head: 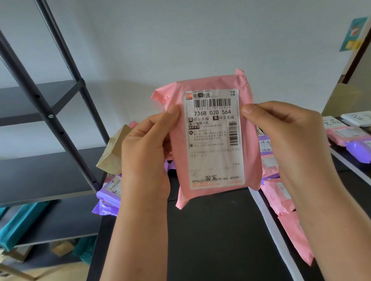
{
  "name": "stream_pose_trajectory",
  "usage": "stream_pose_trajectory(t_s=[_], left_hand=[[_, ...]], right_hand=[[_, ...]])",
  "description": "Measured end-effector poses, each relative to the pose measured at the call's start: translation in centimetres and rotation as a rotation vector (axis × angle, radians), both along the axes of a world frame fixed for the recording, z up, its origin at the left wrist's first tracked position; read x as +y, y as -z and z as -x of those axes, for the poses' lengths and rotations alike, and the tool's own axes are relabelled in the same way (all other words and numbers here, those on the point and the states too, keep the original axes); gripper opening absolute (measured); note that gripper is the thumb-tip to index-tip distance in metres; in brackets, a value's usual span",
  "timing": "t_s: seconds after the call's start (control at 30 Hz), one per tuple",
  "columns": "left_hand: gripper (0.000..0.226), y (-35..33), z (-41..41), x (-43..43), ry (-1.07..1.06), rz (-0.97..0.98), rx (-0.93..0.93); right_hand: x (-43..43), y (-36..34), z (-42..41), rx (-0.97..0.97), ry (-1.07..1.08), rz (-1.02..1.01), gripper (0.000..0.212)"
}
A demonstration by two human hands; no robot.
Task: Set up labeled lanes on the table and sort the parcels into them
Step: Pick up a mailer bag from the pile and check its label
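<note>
Holding the pink parcel upright above the black table, I see it dead centre, its white shipping label facing me. My left hand grips its 9 o'clock edge, thumb on the front, fingers wrapped behind. My right hand pinches the 3 o'clock edge, thumb on the front, the other fingers hidden. A white tape strip runs toward 5 o'clock, with more pink parcels lying just past it. Purple parcels and a brown box are piled at 9 o'clock beside the dark shelf rack. Handwritten paper signs sit at 3 o'clock.
</note>
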State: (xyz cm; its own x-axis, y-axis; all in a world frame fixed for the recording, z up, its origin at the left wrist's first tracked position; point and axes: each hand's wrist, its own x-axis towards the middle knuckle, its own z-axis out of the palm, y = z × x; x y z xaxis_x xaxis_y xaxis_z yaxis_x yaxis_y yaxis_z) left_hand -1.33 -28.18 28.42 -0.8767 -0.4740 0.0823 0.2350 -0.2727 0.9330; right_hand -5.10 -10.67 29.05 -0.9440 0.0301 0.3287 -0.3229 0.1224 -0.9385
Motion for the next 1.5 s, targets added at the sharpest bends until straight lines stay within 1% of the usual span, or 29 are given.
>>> stream_pose_trajectory(t_s=[0.13, 0.27, 0.33, 0.4, 0.47, 0.57, 0.6, 0.63, 0.67, 0.77, 0.87, 1.0, 1.1, 1.17, 1.2, 1.27, 1.37, 1.5], left_hand=[[0.021, 0.0, 0.0, 0.0, 0.001, -0.012, -0.002], [0.018, 0.3, 0.0, -0.1, 0.0, -0.017, -0.002], [0.018, 0.6, 0.1, -0.1, -0.012, -0.021, -0.001], [0.019, 0.8, 0.2, -0.1, -0.023, -0.036, -0.014], [0.022, 1.2, 0.3, -0.1, -0.034, -0.041, -0.034], [0.017, 1.9, 0.7, 0.0, -0.045, -0.038, -0.06], [0.02, 2.1, 0.9, 0.1, -0.048, -0.03, -0.067], [0.022, 2.4, 1.1, 0.2, -0.043, -0.026, -0.078], [0.018, 2.7, 1.3, 0.5, -0.028, -0.027, -0.093], [0.017, 4.0, 2.1, 1.3, 0.053, -0.022, -0.149], [0.027, 5.6, 2.9, 2.5, 0.14, 0.013, -0.206], [0.013, 8.4, 3.5, 5.1, 0.336, 0.066, -0.277], [0.017, 10.5, 3.2, 7.5, 0.476, 0.138, -0.365], [0.02, 11.2, 2.5, 9.3, 0.54, 0.174, -0.409], [0.021, 11.4, 2.2, 10.3, 0.567, 0.188, -0.425], [0.022, 11.5, 1.3, 12.5, 0.629, 0.218, -0.447], [0.024, 11.0, 0.0, 16.2, 0.711, 0.245, -0.428], [0.018, 10.5, -1.6, 22.3, 0.714, 0.286, -0.411]], right_hand=[[0.0, 0.1, 0.1, -0.001, -0.004, 0.002, 0.017], [-0.1, 0.6, 0.3, 0.018, -0.031, -0.017, 0.02], [0.0, 0.7, 0.5, 0.015, -0.052, -0.047, 0.016], [0.1, 0.8, 0.5, -0.019, -0.08, -0.09, 0.013], [0.2, 1.1, 0.5, -0.067, -0.098, -0.131, 0.018], [0.3, 1.8, 0.3, -0.119, -0.078, -0.199, 0.024], [0.4, 2.1, 0.2, -0.12, -0.06, -0.218, 0.025], [0.6, 2.4, 0.1, -0.123, -0.037, -0.228, 0.025], [0.7, 2.6, -0.1, -0.125, -0.011, -0.231, 0.024], [1.5, 3.5, -0.6, -0.143, 0.081, -0.22, 0.019], [2.7, 4.8, -1.3, -0.203, 0.186, -0.203, 0.012], [5.2, 7.3, -2.7, -0.285, 0.358, -0.163, 0.016], [7.4, 9.1, -4.2, -0.349, 0.475, -0.144, 0.012], [9.0, 9.8, -5.3, -0.387, 0.534, -0.127, 0.008], [10.0, 10.0, -5.9, -0.4, 0.562, -0.12, 0.009], [12.2, 10.3, -7.1, -0.409, 0.603, -0.106, 0.013], [16.1, 10.4, -8.9, -0.405, 0.642, -0.067, 0.013], [21.9, 9.7, -11.1, -0.394, 0.635, -0.019, 0.012]])
